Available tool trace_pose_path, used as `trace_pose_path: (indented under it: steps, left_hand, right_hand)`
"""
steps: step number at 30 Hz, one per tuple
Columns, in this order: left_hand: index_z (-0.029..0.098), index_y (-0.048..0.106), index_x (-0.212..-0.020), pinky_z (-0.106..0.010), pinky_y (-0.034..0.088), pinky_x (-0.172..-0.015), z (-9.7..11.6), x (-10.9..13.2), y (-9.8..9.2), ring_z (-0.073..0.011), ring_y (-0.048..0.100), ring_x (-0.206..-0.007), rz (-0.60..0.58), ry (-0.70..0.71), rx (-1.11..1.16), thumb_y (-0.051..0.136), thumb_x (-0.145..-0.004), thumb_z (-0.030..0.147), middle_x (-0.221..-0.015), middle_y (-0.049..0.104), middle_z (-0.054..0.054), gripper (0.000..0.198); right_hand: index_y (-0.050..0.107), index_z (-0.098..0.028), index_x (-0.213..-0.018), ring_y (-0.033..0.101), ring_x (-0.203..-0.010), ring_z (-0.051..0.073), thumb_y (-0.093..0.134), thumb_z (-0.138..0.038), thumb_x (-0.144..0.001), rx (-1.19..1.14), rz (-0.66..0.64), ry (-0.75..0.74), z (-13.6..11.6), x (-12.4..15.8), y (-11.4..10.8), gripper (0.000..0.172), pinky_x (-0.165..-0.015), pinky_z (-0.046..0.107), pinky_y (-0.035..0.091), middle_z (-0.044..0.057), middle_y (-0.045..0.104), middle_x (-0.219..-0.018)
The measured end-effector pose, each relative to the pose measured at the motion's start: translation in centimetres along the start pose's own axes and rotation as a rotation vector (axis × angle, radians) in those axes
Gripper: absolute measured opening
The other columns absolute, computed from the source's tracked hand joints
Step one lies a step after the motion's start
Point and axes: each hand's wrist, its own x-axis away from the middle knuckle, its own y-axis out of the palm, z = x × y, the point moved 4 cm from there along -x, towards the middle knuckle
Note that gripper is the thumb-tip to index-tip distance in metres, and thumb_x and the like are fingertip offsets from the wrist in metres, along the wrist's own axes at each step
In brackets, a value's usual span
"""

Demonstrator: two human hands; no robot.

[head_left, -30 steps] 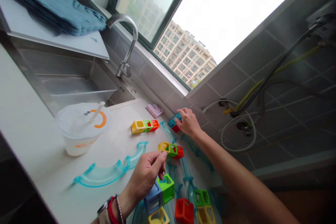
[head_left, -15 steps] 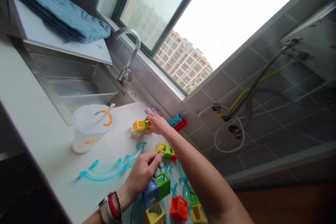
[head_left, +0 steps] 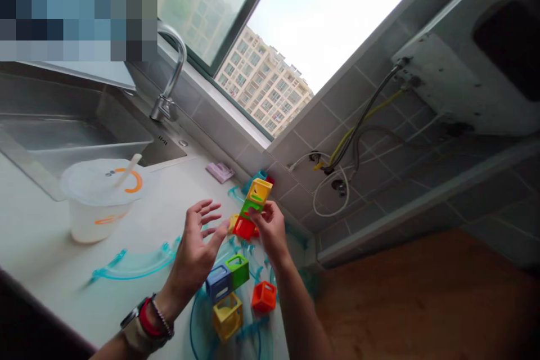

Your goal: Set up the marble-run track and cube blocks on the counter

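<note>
My right hand point(head_left: 272, 230) grips a stack of hollow cube blocks point(head_left: 258, 192), yellow on top, green in the middle and red below, tilted above the counter. To its left is my left hand point(head_left: 198, 247), open with fingers spread and holding nothing. Another yellow block point(head_left: 233, 221) is partly hidden behind the left fingertips. Below the hands sit a blue block point(head_left: 218, 283) and a green block point(head_left: 237, 270) side by side, a yellow block point(head_left: 228, 316) and an orange-red block point(head_left: 264, 297). Clear blue curved track pieces point(head_left: 139, 266) lie around them.
On the left of the counter stands a lidded plastic tub point(head_left: 99, 202) with a straw. Behind it are the steel sink point(head_left: 80, 118) and faucet point(head_left: 172, 73). A lilac object point(head_left: 220, 172) and a teal block point(head_left: 254, 180) lie by the tiled wall.
My right hand has come back from the far side of the counter and now raises the block stack. My left hand has lifted and spread its fingers. The view has shifted right.
</note>
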Motion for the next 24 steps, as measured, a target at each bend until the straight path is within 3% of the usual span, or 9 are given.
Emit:
trace_pose_path:
  steps: [4,7,11,14,17,21,24]
  left_hand:
    - [0.037,0.029,-0.154,-0.052,0.048,-0.111,1.0,2.0,1.7,-0.0300,0.056,-0.135,-0.159,0.028,0.078,0.072,-0.094,0.040,-0.157,0.043,-0.012,0.074]
    - [0.035,0.029,-0.157,-0.051,0.047,-0.112,1.1,3.0,2.5,-0.0313,0.056,-0.136,-0.257,-0.032,0.081,0.065,-0.098,0.048,-0.158,0.043,-0.014,0.070]
    - [0.030,0.027,-0.161,-0.050,0.052,-0.107,1.3,3.5,3.0,-0.0331,0.063,-0.129,-0.451,-0.151,0.172,0.048,-0.103,0.059,-0.153,0.053,-0.016,0.068]
    - [0.034,0.021,-0.165,-0.051,0.048,-0.114,2.0,3.8,2.8,-0.0355,0.057,-0.138,-0.567,-0.032,0.032,0.066,-0.098,0.050,-0.158,0.050,-0.015,0.083]
    - [0.035,0.025,-0.165,-0.053,0.039,-0.122,2.3,3.7,2.2,-0.0350,0.051,-0.145,-0.532,0.133,-0.159,0.075,-0.093,0.039,-0.160,0.050,-0.012,0.088]
    - [0.035,0.026,-0.165,-0.050,0.047,-0.117,1.9,2.9,1.1,-0.0317,0.063,-0.134,-0.445,0.170,-0.238,0.074,-0.093,0.035,-0.153,0.058,-0.011,0.086]
    - [0.038,0.033,-0.162,-0.050,0.045,-0.119,2.3,2.3,0.2,-0.0321,0.056,-0.141,-0.360,0.251,-0.359,0.078,-0.089,0.035,-0.158,0.053,-0.008,0.086]
  right_hand:
    - [0.061,-0.024,-0.106,0.073,-0.096,0.026,0.079,-0.058,-0.081,-0.459,-0.003,0.161,-1.0,4.8,-0.8,0.046,-0.086,0.038,0.059,0.007,0.076,-0.105]
    - [0.068,-0.024,-0.110,0.072,-0.103,0.030,0.089,-0.057,-0.070,-0.559,-0.051,0.213,-2.6,6.4,-1.8,0.055,-0.089,0.040,0.059,0.008,0.077,-0.108]
    - [0.070,-0.022,-0.115,0.071,-0.111,0.032,0.089,-0.055,-0.072,-0.664,-0.115,0.225,-3.9,7.2,-2.1,0.058,-0.100,0.043,0.056,0.010,0.076,-0.117]
    - [0.069,-0.021,-0.118,0.073,-0.110,0.031,0.086,-0.056,-0.076,-0.755,-0.132,0.239,-3.8,7.3,-1.6,0.057,-0.101,0.045,0.057,0.010,0.076,-0.117]
    - [0.068,-0.020,-0.119,0.072,-0.106,0.029,0.088,-0.052,-0.076,-0.706,-0.100,0.219,-3.2,6.9,-1.1,0.057,-0.098,0.044,0.058,0.010,0.076,-0.114]
    - [0.058,-0.026,-0.135,0.067,-0.114,0.028,0.091,-0.045,-0.076,-0.662,-0.026,0.149,-2.8,6.4,-1.1,0.071,-0.096,0.042,0.058,0.009,0.070,-0.128]
    - [0.050,-0.030,-0.143,0.066,-0.118,0.027,0.087,-0.044,-0.082,-0.778,0.079,0.093,-2.8,6.6,-1.3,0.072,-0.095,0.042,0.059,0.008,0.063,-0.135]
